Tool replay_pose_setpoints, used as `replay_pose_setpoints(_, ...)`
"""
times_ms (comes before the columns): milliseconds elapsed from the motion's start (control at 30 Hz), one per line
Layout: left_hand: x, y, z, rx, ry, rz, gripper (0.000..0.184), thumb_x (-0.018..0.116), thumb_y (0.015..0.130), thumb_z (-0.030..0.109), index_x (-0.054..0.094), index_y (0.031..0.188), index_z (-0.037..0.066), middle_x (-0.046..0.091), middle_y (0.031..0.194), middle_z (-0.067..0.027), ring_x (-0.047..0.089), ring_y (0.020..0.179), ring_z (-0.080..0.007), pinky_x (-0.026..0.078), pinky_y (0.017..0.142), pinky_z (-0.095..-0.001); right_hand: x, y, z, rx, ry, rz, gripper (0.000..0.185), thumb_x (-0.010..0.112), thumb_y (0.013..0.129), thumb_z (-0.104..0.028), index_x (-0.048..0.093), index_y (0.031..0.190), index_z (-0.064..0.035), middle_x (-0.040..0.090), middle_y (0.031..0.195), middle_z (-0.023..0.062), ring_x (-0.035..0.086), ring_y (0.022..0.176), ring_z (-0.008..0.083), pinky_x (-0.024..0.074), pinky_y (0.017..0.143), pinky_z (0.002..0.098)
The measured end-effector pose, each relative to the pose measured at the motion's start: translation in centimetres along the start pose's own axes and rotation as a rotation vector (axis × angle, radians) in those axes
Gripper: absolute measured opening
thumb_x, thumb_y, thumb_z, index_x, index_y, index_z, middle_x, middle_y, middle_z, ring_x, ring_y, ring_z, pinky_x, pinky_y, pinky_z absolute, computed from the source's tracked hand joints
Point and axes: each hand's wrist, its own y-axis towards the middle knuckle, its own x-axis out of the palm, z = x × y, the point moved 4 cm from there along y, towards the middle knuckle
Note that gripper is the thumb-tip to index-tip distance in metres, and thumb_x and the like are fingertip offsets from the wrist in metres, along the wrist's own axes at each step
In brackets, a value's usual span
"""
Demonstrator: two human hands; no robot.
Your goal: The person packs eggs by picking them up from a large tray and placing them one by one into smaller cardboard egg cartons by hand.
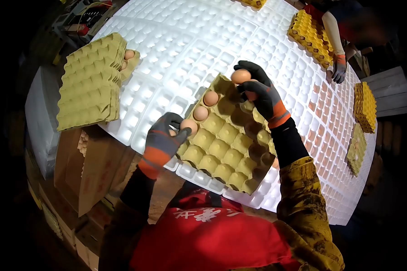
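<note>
A pulp egg tray (219,144) lies in front of me on the white moulded trays, with eggs (201,113) along its left edge and the other visible cups bare. My left hand (163,137), in a grey and orange glove, is closed around an egg (189,126) at the tray's left corner. Above the tray's far right part is my right hand (260,90), gloved alike. An egg (241,76) sits between its fingers, and a second egg (251,95) shows partly under them.
Stacked pulp trays (88,83) stand at the left, with eggs beside them. White egg-shaped trays (176,40) cover the table. Yellow tray stacks (309,36) stand at the right, near a co-worker's gloved hand (339,70). An open cardboard box (95,171) is at lower left.
</note>
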Motion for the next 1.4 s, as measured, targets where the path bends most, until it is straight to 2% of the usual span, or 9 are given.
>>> replay_pose_setpoints(67, -0.3, 0.2, -2.8, -0.354, -0.666, -0.154, 0.031, 0.069, 0.091, 0.016, 0.058, 0.116, 0.002, 0.065, 0.085, -0.0082, 0.062, 0.068, -0.0162, 0.051, 0.063, -0.0304, 1.4, 0.2, -0.9, 0.110, -0.109, -0.163, 0.044, 0.065, 0.086, -0.007, 0.063, 0.130, -0.0060, 0.061, 0.125, 0.0077, 0.063, 0.106, 0.0185, 0.0542, 0.087, 0.0331)
replay_pose_setpoints(200, -1.7, 0.8, -0.7, -0.299, -1.281, -0.188, 0.056, 0.052, 0.100, 0.013, 0.036, 0.153, 0.003, 0.067, 0.119, -0.0150, 0.064, 0.078, -0.0143, 0.051, 0.059, -0.0254, 5.9, 1.5, -0.3, -0.435, -1.487, -0.387, 0.039, 0.073, 0.078, -0.020, 0.071, 0.116, -0.0234, 0.054, 0.139, 0.0110, 0.065, 0.109, 0.0311, 0.0552, 0.087, 0.0400)
replay_pose_setpoints(267, -2.2, 1.8, -0.4, -0.011, -0.782, -0.155, 0.053, 0.060, 0.098, 0.016, 0.045, 0.147, 0.003, 0.066, 0.125, -0.0137, 0.065, 0.084, -0.0120, 0.051, 0.061, -0.0230, 6.5, 1.9, 1.5, -0.488, -1.591, -0.451, 0.032, 0.076, 0.077, -0.023, 0.070, 0.108, -0.0197, 0.054, 0.140, 0.0099, 0.065, 0.106, 0.0307, 0.0554, 0.084, 0.0420)
replay_pose_setpoints(367, -1.4, 4.3, 0.8, -0.228, -0.430, -0.169, 0.041, 0.074, 0.088, 0.013, 0.063, 0.127, 0.008, 0.065, 0.114, -0.0089, 0.066, 0.089, -0.0149, 0.054, 0.069, -0.0274, 4.5, -0.1, -0.3, -0.474, -1.277, -0.218, 0.040, 0.078, 0.077, -0.026, 0.067, 0.115, -0.0182, 0.056, 0.135, 0.0104, 0.064, 0.109, 0.0330, 0.0551, 0.087, 0.0427)
replay_pose_setpoints(400, -1.0, 4.9, 2.2, 0.482, 0.195, -0.002, 0.051, 0.080, 0.079, 0.016, 0.064, 0.128, 0.016, 0.061, 0.124, -0.0109, 0.066, 0.101, -0.0240, 0.056, 0.081, -0.0349, 3.0, -1.8, -1.4, -0.442, -1.066, -0.078, 0.043, 0.078, 0.078, -0.027, 0.066, 0.118, -0.0178, 0.057, 0.134, 0.0106, 0.064, 0.111, 0.0338, 0.0550, 0.088, 0.0426)
replay_pose_setpoints(533, 3.4, 5.6, 3.5, 0.393, 0.879, -0.170, 0.056, 0.074, 0.069, 0.007, 0.066, 0.123, 0.020, 0.057, 0.136, -0.0185, 0.063, 0.111, -0.0372, 0.055, 0.091, -0.0429, -6.1, -11.5, -2.3, -0.290, -0.487, 0.246, 0.048, 0.082, 0.080, -0.018, 0.064, 0.122, -0.0070, 0.058, 0.126, 0.0127, 0.062, 0.111, 0.0263, 0.0543, 0.094, 0.0383)
replay_pose_setpoints(800, 3.4, 1.3, 9.7, 0.539, 0.364, -0.126, 0.039, 0.078, 0.079, 0.003, 0.066, 0.116, 0.006, 0.061, 0.127, -0.0123, 0.067, 0.098, -0.0252, 0.054, 0.082, -0.0346, -18.7, -43.4, 6.8, 0.127, -0.666, 0.738, 0.045, 0.080, 0.082, -0.017, 0.062, 0.121, -0.0039, 0.059, 0.121, 0.0122, 0.063, 0.107, 0.0245, 0.0542, 0.090, 0.0387)
replay_pose_setpoints(1000, 24.9, -14.3, 18.2, 0.702, 0.343, -0.509, 0.049, 0.084, 0.072, 0.020, 0.069, 0.118, 0.014, 0.061, 0.122, -0.0180, 0.068, 0.102, -0.0358, 0.057, 0.084, -0.0417, -15.1, -47.3, 10.7, 0.402, -0.991, 0.651, 0.047, 0.081, 0.076, -0.030, 0.063, 0.115, -0.0115, 0.059, 0.117, 0.0108, 0.066, 0.096, 0.0331, 0.0558, 0.080, 0.0418)
replay_pose_setpoints(1400, 34.3, -18.2, 13.7, 0.522, 0.449, -0.310, 0.042, 0.067, 0.089, 0.011, 0.061, 0.130, 0.011, 0.057, 0.129, -0.0182, 0.063, 0.109, -0.0383, 0.053, 0.089, -0.0447, -16.6, -49.1, 17.2, 0.044, -0.635, 0.822, 0.045, 0.069, 0.091, -0.019, 0.060, 0.134, -0.0106, 0.060, 0.131, 0.0144, 0.067, 0.103, 0.0238, 0.0563, 0.085, 0.0363)
